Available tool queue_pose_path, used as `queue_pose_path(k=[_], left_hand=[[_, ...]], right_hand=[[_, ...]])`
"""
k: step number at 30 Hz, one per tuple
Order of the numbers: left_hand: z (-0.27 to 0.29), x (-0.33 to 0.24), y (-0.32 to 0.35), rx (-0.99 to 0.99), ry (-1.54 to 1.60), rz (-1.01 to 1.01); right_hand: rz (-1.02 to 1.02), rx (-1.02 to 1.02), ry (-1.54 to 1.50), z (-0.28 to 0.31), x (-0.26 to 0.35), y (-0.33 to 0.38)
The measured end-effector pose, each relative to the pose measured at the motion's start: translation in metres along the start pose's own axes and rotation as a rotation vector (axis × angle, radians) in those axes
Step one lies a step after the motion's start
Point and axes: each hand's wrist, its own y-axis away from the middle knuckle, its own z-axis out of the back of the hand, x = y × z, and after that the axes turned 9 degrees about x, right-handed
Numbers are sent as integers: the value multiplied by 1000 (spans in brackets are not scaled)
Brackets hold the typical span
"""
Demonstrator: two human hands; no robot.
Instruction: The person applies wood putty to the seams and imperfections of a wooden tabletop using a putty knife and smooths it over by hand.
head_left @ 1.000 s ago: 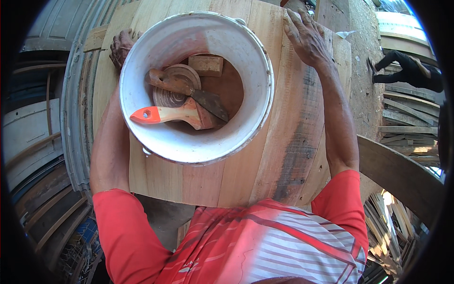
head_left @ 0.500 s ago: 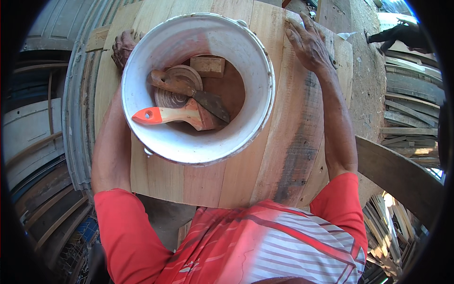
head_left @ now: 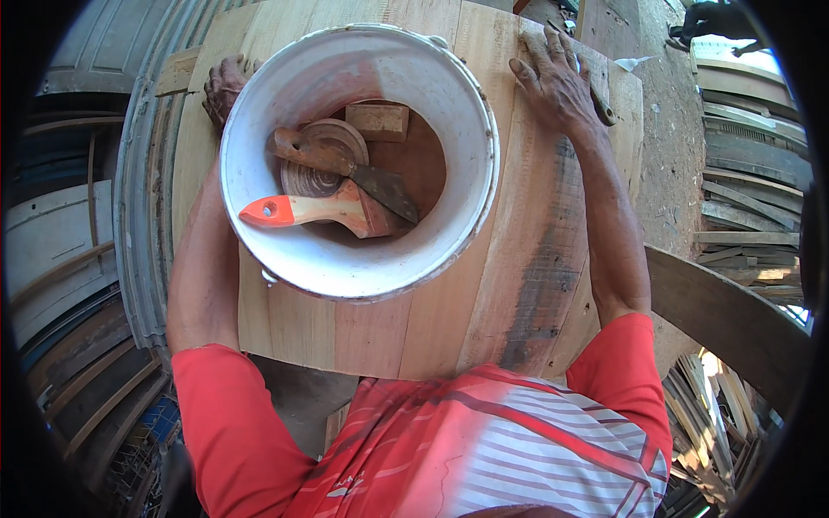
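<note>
A white bucket (head_left: 246, 233) stands on a table top of joined wooden planks (head_left: 371, 337). Inside it lie a paintbrush (head_left: 332, 210) with a red-ended handle, a putty knife (head_left: 384, 188) with a worn wooden handle, a round ridged disc (head_left: 313, 181) and a small wood block (head_left: 377, 123). My left hand (head_left: 224, 89) rests on the planks behind the bucket's left side, fingers loosely bent and apart, partly hidden by the rim. Palm down, my right hand (head_left: 557, 82) lies on the far right planks with its fingers spread. Beside it shows a dark tool handle (head_left: 602, 105), mostly covered.
A small white nozzle-like piece (head_left: 633, 64) lies at the table's far right edge. Corrugated sheet (head_left: 142, 216) runs along the left. Stacked boards (head_left: 751, 164) fill the right, and a curved plank (head_left: 725, 302) reaches toward the table. Another person's dark-clothed leg (head_left: 721, 19) shows far right.
My right hand has shifted slightly left, its thumb wider apart, and more of the tool handle shows beside it. The other person has moved farther up in view. My left hand stays put.
</note>
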Motion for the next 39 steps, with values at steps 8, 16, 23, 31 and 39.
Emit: queue_pose_path(k=[8,16,23,31,39], left_hand=[[0,1,-1,2,0,4],[3,-2,3,1,2,2],[1,3,6,10,4,-4],[8,2,2,-4,-16,-20],[-14,4,4,-151,41,-34]], right_hand=[[23,-65,-32,-9,2,9],[9,-31,-95,-7,7,11],[-5,-27,-65,-11,15,8],[-37,57,-119,17,34,12],[10,-41,-242,29,31,10]])
